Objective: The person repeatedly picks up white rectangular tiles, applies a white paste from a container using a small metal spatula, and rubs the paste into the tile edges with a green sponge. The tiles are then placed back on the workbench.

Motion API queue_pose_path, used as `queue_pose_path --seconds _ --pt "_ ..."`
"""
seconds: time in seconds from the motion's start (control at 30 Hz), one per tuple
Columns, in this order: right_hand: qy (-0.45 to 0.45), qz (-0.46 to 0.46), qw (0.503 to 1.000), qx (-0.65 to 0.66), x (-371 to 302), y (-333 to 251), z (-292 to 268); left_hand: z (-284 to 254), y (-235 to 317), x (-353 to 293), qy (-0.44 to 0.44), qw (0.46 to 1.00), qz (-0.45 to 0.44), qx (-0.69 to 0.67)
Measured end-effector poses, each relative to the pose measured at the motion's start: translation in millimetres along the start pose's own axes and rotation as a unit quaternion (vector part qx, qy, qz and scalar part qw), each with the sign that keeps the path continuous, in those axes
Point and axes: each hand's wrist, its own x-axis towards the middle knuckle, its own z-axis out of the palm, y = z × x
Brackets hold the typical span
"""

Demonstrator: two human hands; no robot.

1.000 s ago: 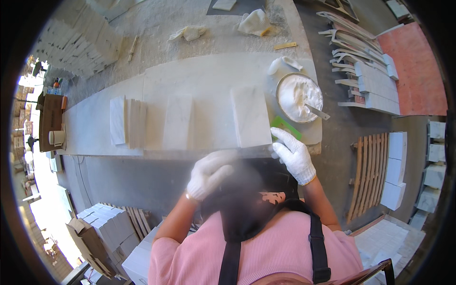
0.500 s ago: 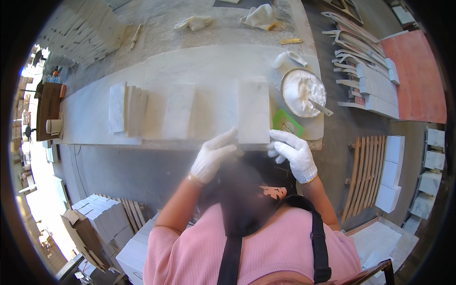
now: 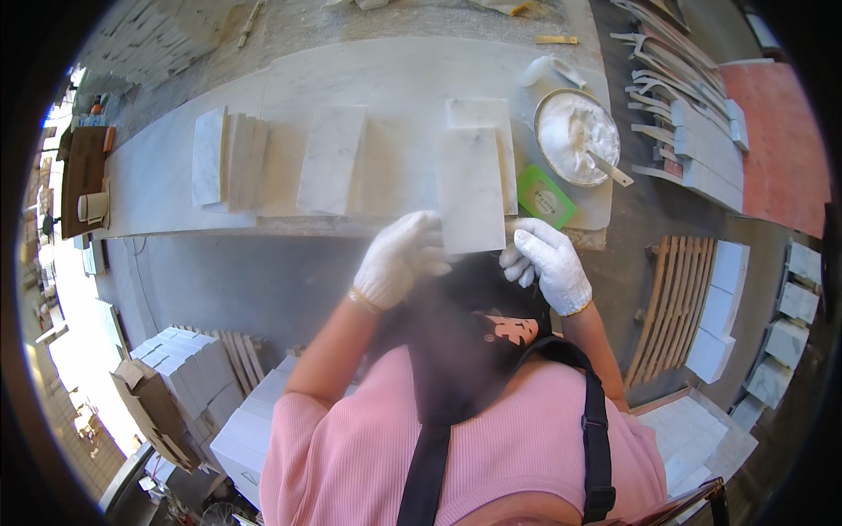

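Observation:
A pale marble tile (image 3: 474,188) juts past the near edge of the worktable, tipped toward me and lying partly over another marble tile (image 3: 495,114). White knit gloves cover both hands. My left hand (image 3: 402,259) is closed at the tile's lower left edge, its fingertips partly hidden. At the lower right corner, my right hand (image 3: 548,266) pinches the edge with curled fingers. Right of the tiles lie a green scraper card (image 3: 545,198) and a round bowl of white paste (image 3: 574,136) with a putty knife (image 3: 611,169) in it.
Farther left on the worktable (image 3: 281,175) lie a single tile (image 3: 331,158) and a short row of standing tiles (image 3: 230,158). A wooden pallet (image 3: 668,307) with white blocks stands right. Boxes (image 3: 180,368) are stacked at lower left.
The tile has come toward me off the one beneath, which now shows behind it. My hands have closed in on its near corners. The whole view has shifted a little.

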Motion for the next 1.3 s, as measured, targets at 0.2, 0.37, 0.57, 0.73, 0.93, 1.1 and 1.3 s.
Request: queue_pose_path --seconds 0.2,0.37,0.57,0.73,0.93,1.1,1.3 --pt "-0.029 0.016 0.999 -0.011 8 1 5 3 -2 4 0.007 0.999 0.014 0.031" --pt "-0.056 -0.009 0.997 -0.042 10 2 14 15 0 -2 0.049 0.986 0.056 0.147" --pt "-0.096 -0.002 0.992 -0.083 -4 11 19 25 -2 -7 0.055 0.972 0.118 0.194" --pt "-0.108 -0.074 0.974 -0.185 -8 12 18 26 -1 -15 0.024 0.978 0.122 0.167" --pt "-0.067 -0.105 0.965 -0.229 -9 -12 19 33 9 -23 0.014 0.968 0.115 0.22" --pt "0.012 -0.117 0.971 -0.207 -5 -41 16 38 15 -32 0.019 0.962 0.081 0.262" --pt "0.088 -0.241 0.959 -0.118 14 -52 2 39 25 -39 0.032 0.943 0.085 0.319"
